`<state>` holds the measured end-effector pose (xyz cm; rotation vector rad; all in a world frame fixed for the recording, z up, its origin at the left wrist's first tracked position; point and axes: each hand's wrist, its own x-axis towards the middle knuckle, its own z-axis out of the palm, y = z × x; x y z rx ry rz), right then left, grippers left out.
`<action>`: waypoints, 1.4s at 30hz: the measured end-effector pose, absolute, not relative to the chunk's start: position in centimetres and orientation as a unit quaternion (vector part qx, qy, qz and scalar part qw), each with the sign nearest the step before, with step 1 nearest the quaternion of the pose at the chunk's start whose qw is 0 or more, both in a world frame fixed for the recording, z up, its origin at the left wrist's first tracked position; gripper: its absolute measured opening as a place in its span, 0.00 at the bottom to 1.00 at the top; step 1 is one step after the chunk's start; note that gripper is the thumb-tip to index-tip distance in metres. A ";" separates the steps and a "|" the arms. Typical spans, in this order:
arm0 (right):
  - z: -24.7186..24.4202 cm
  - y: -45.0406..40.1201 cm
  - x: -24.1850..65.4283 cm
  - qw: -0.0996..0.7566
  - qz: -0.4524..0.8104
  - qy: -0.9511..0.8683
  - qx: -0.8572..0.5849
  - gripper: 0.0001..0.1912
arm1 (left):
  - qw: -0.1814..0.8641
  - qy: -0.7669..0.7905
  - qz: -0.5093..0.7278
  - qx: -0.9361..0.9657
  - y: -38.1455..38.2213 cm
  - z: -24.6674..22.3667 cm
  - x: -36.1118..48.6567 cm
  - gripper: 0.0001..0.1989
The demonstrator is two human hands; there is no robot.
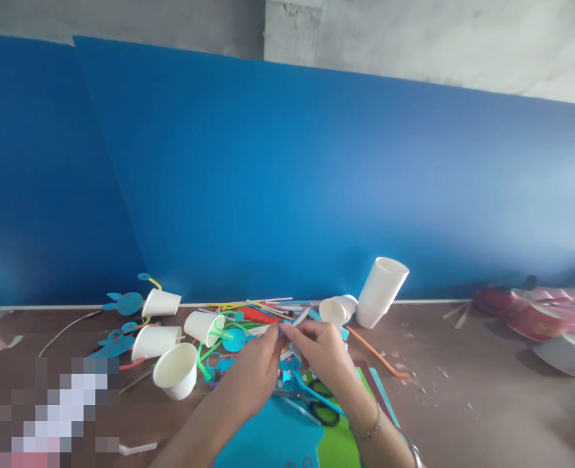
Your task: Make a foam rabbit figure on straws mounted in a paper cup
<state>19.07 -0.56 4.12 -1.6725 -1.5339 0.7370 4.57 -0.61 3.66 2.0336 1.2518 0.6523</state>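
Note:
My left hand point(253, 367) and my right hand point(320, 348) meet over the middle of the pile, fingertips pinched together. What they pinch is too small and covered to name. A white strip point(301, 316) shows just behind the fingers. Below them, a bent blue straw point(317, 393) runs under my right wrist. Black-handled scissors point(324, 416) lie on green paper point(341, 445), beside a large blue sheet point(263, 432). Left of my hands, a paper cup point(203, 327) lies on its side with a green straw point(220, 330) and a blue paper cutout point(235, 339) by it.
A white cup point(175, 374) stands at left, near tipped cups point(161, 303) with blue rabbit-like cutouts point(124, 303). A leaning cup stack point(381, 292) and an orange straw point(378, 352) are at right. Pink and red paper items point(536, 318) lie far right. A blue panel point(287, 182) rises behind.

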 end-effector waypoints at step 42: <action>4.4 -1.3 18.7 0.395 0.171 -0.645 -0.631 0.15 | 0.398 0.433 0.426 0.687 0.8 2.2 4.4 0.19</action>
